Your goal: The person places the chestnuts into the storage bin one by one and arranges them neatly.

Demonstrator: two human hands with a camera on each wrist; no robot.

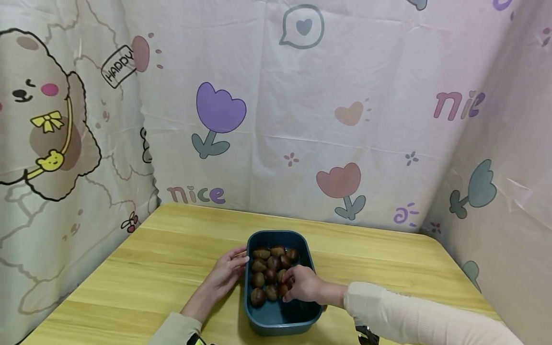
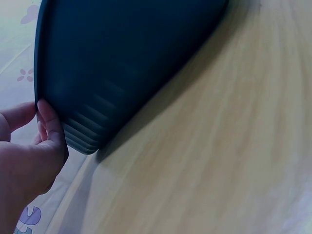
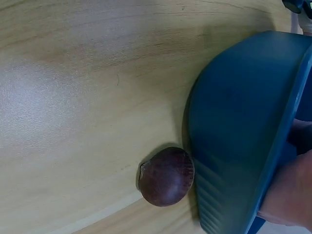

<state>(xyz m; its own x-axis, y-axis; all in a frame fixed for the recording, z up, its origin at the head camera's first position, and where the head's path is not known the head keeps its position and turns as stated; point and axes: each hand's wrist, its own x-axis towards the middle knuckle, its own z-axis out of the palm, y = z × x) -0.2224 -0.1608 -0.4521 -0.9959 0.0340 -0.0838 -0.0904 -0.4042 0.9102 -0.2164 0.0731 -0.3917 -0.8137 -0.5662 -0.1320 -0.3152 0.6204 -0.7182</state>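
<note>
A dark blue plastic box [image 1: 279,329] stands on the table, with several brown chestnuts [image 1: 270,276] in rows inside it. My left hand [image 1: 226,275] is at the box's left side; in the left wrist view its thumb and fingers [image 2: 50,118] pinch the rim. My right hand [image 1: 307,285] reaches over the right wall into the box. Its curled thumb and fingertips hold a chestnut [image 1: 283,290] beside the rows, partly hidden by the fingers. One loose chestnut [image 3: 168,176] lies on the table outside the box, close to its right wall.
The light wood table [image 1: 185,239] extends on both sides of the box. Printed curtains [image 1: 276,120] hang behind the table and along its left and right sides.
</note>
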